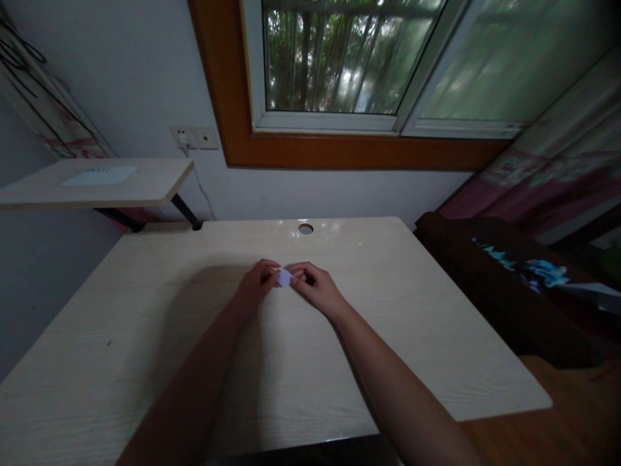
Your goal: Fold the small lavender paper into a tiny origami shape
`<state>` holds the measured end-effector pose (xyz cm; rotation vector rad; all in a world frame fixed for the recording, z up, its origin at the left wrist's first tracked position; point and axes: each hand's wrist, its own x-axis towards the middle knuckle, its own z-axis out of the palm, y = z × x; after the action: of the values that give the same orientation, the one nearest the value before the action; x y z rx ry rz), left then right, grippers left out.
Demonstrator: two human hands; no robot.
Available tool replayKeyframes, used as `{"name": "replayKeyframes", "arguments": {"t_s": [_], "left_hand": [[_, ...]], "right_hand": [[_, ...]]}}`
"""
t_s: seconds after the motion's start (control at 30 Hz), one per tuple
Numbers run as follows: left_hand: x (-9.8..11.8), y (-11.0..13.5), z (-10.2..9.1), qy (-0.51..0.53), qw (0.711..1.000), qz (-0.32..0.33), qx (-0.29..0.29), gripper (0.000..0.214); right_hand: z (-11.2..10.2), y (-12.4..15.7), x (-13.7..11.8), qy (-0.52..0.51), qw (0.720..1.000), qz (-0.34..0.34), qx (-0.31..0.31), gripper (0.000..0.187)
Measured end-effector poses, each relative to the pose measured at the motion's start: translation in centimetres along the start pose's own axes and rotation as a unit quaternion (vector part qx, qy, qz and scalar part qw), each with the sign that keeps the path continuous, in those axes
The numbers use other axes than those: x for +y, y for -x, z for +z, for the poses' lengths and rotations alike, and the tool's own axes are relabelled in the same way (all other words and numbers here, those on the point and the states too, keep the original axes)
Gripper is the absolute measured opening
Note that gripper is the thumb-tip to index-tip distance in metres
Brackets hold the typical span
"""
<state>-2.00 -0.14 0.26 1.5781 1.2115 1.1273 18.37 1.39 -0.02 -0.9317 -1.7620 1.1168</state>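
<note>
A small pale-lavender piece of folded paper (284, 278) is held between my two hands, low over the middle of the desk. My left hand (257, 283) pinches its left edge between thumb and fingers. On the opposite side, my right hand (315, 287) has thumb and fingertips closed on the right edge. The paper looks roughly diamond-shaped; its finer folds are too small to make out. Both forearms reach in from the front edge of the desk (310, 382).
A raised shelf (160, 188) on black legs stands at the back left, with a paper sheet (100, 176) on it. Behind the desk are a wall socket (194, 137) and a window. A round cable hole (305, 228) sits near the back edge. Dark furniture (485, 285) stands right.
</note>
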Motion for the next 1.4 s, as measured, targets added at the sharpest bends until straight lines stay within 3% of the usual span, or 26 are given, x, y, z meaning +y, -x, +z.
{"name": "replayKeyframes", "arguments": {"t_s": [0.33, 0.73, 1.13, 1.4], "left_hand": [[1.0, 0.0, -0.2, -0.052, 0.998, -0.001, -0.020, 0.019], [-0.3, -0.4, -0.4, -0.025, 0.999, 0.003, -0.036, 0.021], [0.8, -0.3, -0.1, -0.030, 0.998, -0.007, -0.051, 0.020], [0.7, -0.1, 0.2, -0.140, 0.975, 0.173, 0.016, 0.013]], "right_hand": [[-0.3, -0.1, -0.1, 0.026, 1.000, 0.011, 0.004, 0.020], [-0.3, 0.0, -0.5, 0.066, 0.998, -0.020, 0.012, 0.017], [-0.4, 0.1, -0.9, 0.068, 0.997, -0.032, 0.030, 0.013], [-0.5, -0.1, -0.6, 0.093, 0.993, -0.043, 0.051, 0.013]]}}
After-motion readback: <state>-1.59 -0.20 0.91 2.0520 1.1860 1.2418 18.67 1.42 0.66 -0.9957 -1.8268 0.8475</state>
